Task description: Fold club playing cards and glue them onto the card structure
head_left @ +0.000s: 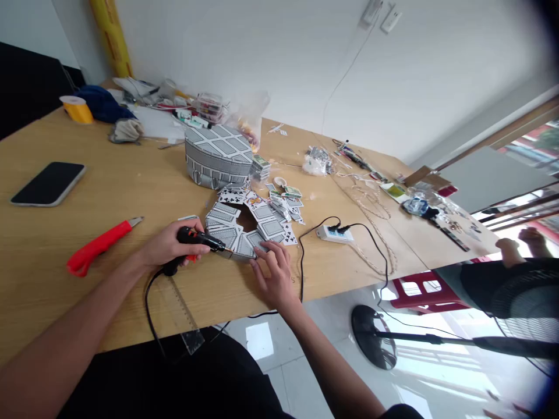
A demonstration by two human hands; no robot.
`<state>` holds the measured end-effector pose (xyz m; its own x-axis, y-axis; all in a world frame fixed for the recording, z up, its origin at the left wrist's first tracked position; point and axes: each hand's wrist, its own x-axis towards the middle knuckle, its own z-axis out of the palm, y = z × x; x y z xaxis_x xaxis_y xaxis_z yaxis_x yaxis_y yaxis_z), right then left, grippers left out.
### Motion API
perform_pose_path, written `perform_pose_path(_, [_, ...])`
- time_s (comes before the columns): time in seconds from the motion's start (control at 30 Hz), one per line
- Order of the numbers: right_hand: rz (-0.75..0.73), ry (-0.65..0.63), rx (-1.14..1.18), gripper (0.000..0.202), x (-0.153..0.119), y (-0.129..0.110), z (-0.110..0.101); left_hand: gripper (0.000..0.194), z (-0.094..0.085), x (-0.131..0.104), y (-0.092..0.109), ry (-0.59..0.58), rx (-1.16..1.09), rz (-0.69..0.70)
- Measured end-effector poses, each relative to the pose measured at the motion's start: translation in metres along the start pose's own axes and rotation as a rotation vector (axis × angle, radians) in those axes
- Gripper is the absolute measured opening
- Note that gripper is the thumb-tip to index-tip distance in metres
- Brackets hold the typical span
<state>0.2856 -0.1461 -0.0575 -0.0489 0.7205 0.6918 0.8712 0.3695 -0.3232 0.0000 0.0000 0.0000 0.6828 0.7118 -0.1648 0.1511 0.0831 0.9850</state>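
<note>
My left hand is wrapped round a black hot glue gun, whose tip meets the near left edge of a ring of playing cards. On the ring's near right edge rests my right hand, fingers spread and pressing lightly on the cards. The ring lies flat and has an opening in its middle. Behind it stands a box covered in grey card backs. Loose playing cards lie to the right of the ring. A clear ruler sticks out over the near table edge.
A red cutter and a phone lie on the left of the table. A power strip with black cables is on the right. Plastic bags and clutter line the back. A fan stands at the lower right.
</note>
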Motion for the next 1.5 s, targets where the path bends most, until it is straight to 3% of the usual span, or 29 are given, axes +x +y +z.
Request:
perform_pose_path(0.73, [0.008,0.022,0.006,0.025,0.001,-0.001,0.002,0.042,-0.032,-0.007,0.004,0.149,0.040,-0.010])
perform_pose_path(1.23, [0.002,0.014,0.007,0.028,0.003,-0.005,-0.003,0.045,-0.033,-0.006,0.004,0.172,0.027,0.000])
perform_pose_path(1.33, [0.099,0.082,0.077,0.033,0.001,-0.001,-0.008,0.048,-0.032,-0.006,0.006,0.197,0.022,0.010])
perform_pose_path(1.5, [0.604,0.211,0.311,0.054,-0.001,0.031,-0.003,0.047,-0.033,-0.005,0.007,0.272,0.007,0.032])
